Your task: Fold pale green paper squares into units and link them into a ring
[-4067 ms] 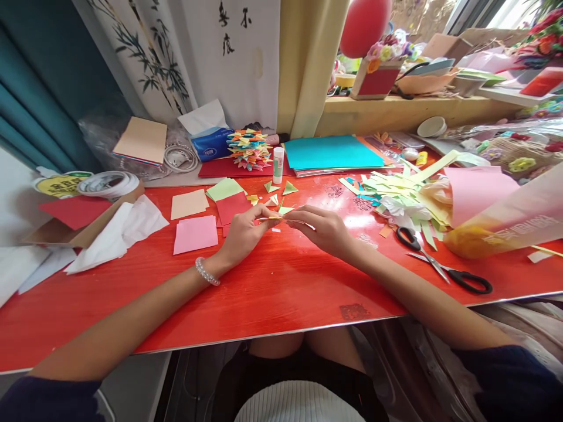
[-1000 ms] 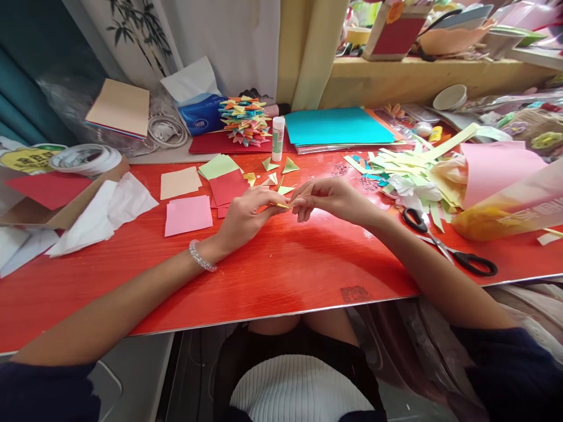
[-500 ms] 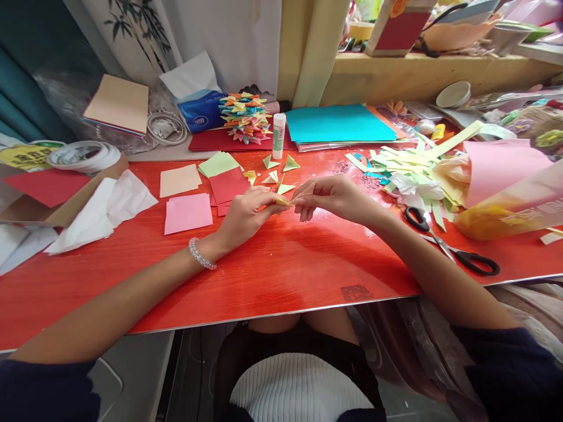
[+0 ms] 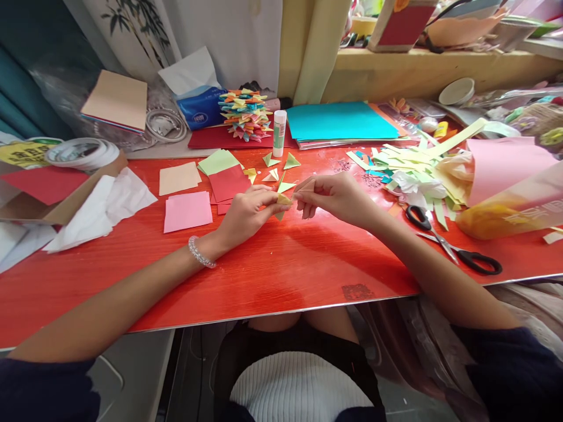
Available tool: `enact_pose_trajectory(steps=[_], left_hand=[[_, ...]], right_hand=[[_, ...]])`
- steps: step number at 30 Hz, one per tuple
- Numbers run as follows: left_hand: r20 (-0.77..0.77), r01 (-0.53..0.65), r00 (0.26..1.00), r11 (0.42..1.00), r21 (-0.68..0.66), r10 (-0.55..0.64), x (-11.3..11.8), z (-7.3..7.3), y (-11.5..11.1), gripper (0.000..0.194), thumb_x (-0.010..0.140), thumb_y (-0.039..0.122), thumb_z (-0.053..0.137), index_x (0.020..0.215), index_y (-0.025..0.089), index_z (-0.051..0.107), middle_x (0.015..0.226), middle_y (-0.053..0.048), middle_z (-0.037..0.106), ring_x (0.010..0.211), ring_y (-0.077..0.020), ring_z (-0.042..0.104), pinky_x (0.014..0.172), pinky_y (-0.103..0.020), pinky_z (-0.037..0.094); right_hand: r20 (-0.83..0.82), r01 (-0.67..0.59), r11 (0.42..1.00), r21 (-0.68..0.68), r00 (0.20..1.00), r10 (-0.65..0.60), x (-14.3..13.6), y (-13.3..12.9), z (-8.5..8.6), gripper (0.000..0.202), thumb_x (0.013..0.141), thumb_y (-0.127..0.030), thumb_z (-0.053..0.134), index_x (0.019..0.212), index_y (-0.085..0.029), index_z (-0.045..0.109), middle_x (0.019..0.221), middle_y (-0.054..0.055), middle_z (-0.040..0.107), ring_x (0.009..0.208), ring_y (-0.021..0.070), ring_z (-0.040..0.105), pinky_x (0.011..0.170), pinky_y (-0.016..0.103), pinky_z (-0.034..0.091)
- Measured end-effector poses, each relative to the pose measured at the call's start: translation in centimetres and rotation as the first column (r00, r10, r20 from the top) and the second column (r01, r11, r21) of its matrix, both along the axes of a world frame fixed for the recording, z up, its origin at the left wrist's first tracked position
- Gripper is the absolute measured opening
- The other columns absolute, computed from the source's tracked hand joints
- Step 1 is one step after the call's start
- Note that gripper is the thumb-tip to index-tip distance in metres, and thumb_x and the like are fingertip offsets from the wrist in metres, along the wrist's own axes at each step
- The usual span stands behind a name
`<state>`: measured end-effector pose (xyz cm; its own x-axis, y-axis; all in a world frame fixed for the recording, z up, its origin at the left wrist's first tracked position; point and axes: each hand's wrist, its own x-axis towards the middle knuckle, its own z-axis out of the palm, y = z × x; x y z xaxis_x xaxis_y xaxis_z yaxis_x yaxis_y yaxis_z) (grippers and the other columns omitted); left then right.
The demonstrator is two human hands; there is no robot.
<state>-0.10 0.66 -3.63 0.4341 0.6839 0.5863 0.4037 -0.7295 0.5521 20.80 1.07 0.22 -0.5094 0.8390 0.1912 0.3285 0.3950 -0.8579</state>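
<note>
Above the red table, my left hand [image 4: 247, 215] pinches a folded yellow paper piece [image 4: 284, 200] between thumb and fingertips. My right hand [image 4: 338, 198], its fingers closed, grips a pale peach folded paper piece [image 4: 307, 190] whose tip meets or nearly meets the yellow one; the fingers partly cover both. Just beyond the hands lie small folded triangles: green ones [image 4: 292, 161], a pale peach one [image 4: 271, 176] and a yellow one [image 4: 250, 175]. A glue stick [image 4: 279, 133] stands upright behind them.
Left of my hands are pink paper squares [image 4: 188, 211], red ones [image 4: 229, 183] and peach ones [image 4: 178, 178]. Black-handled scissors [image 4: 448, 240] lie by my right forearm, near paper scraps [image 4: 409, 170]. A multicoloured folded-paper model [image 4: 245, 115] stands at the back.
My hands have drawn slightly apart at the fingertips. More of the yellow paper piece shows, turned toward me. The view has shifted a little.
</note>
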Motion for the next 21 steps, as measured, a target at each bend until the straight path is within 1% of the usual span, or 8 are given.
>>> enact_pose_trajectory(steps=[4, 7, 11, 14, 17, 21], left_hand=[[-0.006, -0.006, 1.000, 1.000, -0.012, 0.006, -0.06, -0.16, 0.13, 0.021, 0.088, 0.037, 0.059, 0.079, 0.022, 0.070, 0.076, -0.002, 0.072, 0.087, -0.0180, 0.063, 0.077, -0.032, 0.051], [0.004, -0.002, 1.000, 0.999, -0.039, 0.002, -0.13, -0.21, 0.15, 0.018, 0.087, 0.034, 0.060, 0.079, 0.022, 0.070, 0.077, -0.002, 0.071, 0.085, -0.0175, 0.063, 0.073, -0.031, 0.050], [0.027, -0.002, 1.000, 0.996, -0.093, 0.004, -0.15, -0.15, 0.09, 0.015, 0.087, 0.033, 0.062, 0.083, 0.022, 0.072, 0.081, -0.002, 0.073, 0.086, -0.0169, 0.063, 0.073, -0.030, 0.050], [0.038, -0.002, 0.999, 0.993, -0.116, 0.007, -0.09, -0.06, 0.01, 0.016, 0.086, 0.033, 0.062, 0.084, 0.022, 0.073, 0.082, -0.002, 0.073, 0.086, -0.0168, 0.063, 0.074, -0.030, 0.050], [0.046, -0.005, 0.999, 0.991, -0.135, 0.011, -0.02, 0.04, -0.08, 0.016, 0.086, 0.033, 0.062, 0.085, 0.022, 0.073, 0.083, -0.002, 0.073, 0.086, -0.0168, 0.064, 0.074, -0.030, 0.051], [0.041, -0.001, 0.999, 0.991, -0.137, 0.007, -0.01, 0.08, -0.09, 0.017, 0.087, 0.033, 0.061, 0.083, 0.021, 0.073, 0.081, -0.002, 0.073, 0.083, -0.0163, 0.063, 0.073, -0.030, 0.050]], right_hand=[[0.021, 0.026, 0.998, 0.058, 0.999, -0.027, -0.12, -0.20, -0.04, 0.026, 0.087, -0.037, 0.059, 0.077, -0.013, 0.064, 0.063, 0.003, 0.067, 0.054, 0.0118, 0.064, 0.058, 0.028, 0.052], [0.027, 0.037, 0.996, 0.083, 0.999, -0.039, -0.22, -0.26, -0.06, 0.025, 0.087, -0.035, 0.059, 0.076, -0.013, 0.064, 0.063, 0.002, 0.066, 0.052, 0.0109, 0.063, 0.057, 0.028, 0.051], [0.004, 0.023, 1.000, 0.014, 1.000, -0.023, -0.27, -0.31, 0.14, 0.023, 0.086, -0.033, 0.061, 0.078, -0.012, 0.065, 0.072, 0.004, 0.069, 0.053, 0.0099, 0.064, 0.056, 0.027, 0.052], [-0.016, 0.009, 0.999, -0.048, 1.000, -0.009, -0.21, -0.32, 0.33, 0.024, 0.084, -0.034, 0.062, 0.077, -0.012, 0.065, 0.075, 0.005, 0.069, 0.055, 0.0106, 0.065, 0.055, 0.028, 0.054], [-0.048, -0.013, 0.996, -0.093, 0.999, 0.009, -0.15, -0.24, 0.34, 0.026, 0.083, -0.037, 0.064, 0.077, -0.012, 0.065, 0.074, 0.005, 0.068, 0.057, 0.0115, 0.065, 0.055, 0.028, 0.055], [-0.072, -0.021, 0.993, -0.117, 0.997, 0.012, -0.17, -0.08, 0.12, 0.029, 0.084, -0.040, 0.064, 0.078, -0.012, 0.064, 0.069, 0.004, 0.067, 0.055, 0.0117, 0.065, 0.055, 0.028, 0.056]])
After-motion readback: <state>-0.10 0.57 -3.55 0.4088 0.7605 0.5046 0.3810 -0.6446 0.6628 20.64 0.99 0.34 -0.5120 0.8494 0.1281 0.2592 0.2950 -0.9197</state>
